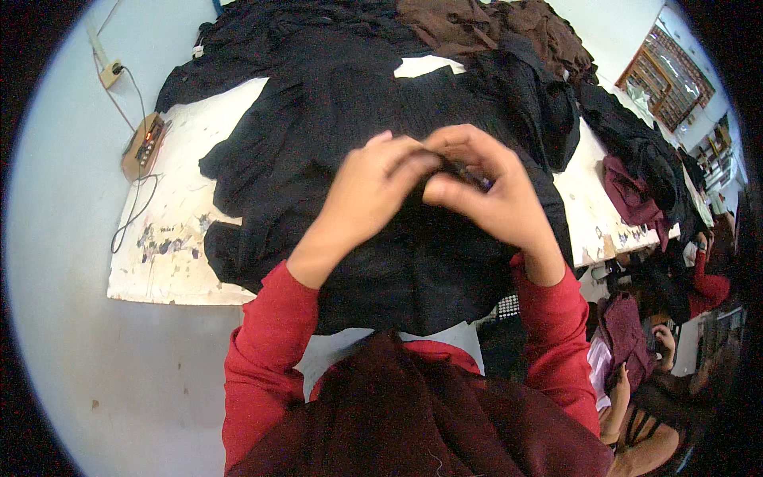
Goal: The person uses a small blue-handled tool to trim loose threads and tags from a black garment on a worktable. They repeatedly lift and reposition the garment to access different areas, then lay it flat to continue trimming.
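Note:
A large black garment (342,111) with a crinkled weave lies spread over the white table, its near edge reaching the table's front. Above its middle, my two hands meet, fingertips close together and slightly blurred. My left hand (369,187) is closed, thumb and fingers pressed together toward the right. Curled round from the other side, my right hand (497,191) is closed too. Between them shows a small dark thing (461,168) with a bluish spot near the right palm. Its kind is too blurred to tell, and whether cloth is pinched with it is hidden.
Black and brown cloth (548,36) is heaped along the table's far side. A wooden power strip (143,147) with a cord sits at the left edge of the white table (183,254). Maroon cloth (632,195) hangs at right; another person's hand (664,338) shows at lower right.

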Motion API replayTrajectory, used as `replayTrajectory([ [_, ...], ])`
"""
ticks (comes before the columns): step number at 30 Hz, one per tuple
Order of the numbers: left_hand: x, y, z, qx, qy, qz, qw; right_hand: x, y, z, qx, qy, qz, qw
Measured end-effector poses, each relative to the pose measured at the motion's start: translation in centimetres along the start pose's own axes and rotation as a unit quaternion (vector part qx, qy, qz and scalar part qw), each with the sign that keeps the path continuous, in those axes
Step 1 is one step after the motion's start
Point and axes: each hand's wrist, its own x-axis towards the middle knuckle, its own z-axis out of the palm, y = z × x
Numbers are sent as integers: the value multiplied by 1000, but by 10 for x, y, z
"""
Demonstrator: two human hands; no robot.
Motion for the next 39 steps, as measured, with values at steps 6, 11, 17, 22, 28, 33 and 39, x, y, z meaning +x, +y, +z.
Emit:
replayTrajectory([
  [6, 2, -79, -26, -81, 203, -158, 963, -56, 70, -35, -451, 54, 175, 874],
  [11, -8, -122, -44, -88, 206, -236, 946, -89, 115, -95, -419, 78, 232, 875],
  [17, 11, -133, -61, -172, 173, -242, 939, -69, 140, -151, 75, 71, 288, 952],
  [22, -2, -183, -54, -165, 148, -417, 882, -57, 180, -152, -114, 134, 323, 930],
  [28, -9, -165, -45, -221, 159, -476, 836, -62, 99, -122, -144, 318, 219, 911],
  [33, -4, -188, -43, -408, 173, -489, 751, -30, 39, -13, -71, 47, 111, 990],
  [39, 8, -169, -31, -447, 246, -438, 741, 29, 93, 65, -216, -9, 27, 976],
])
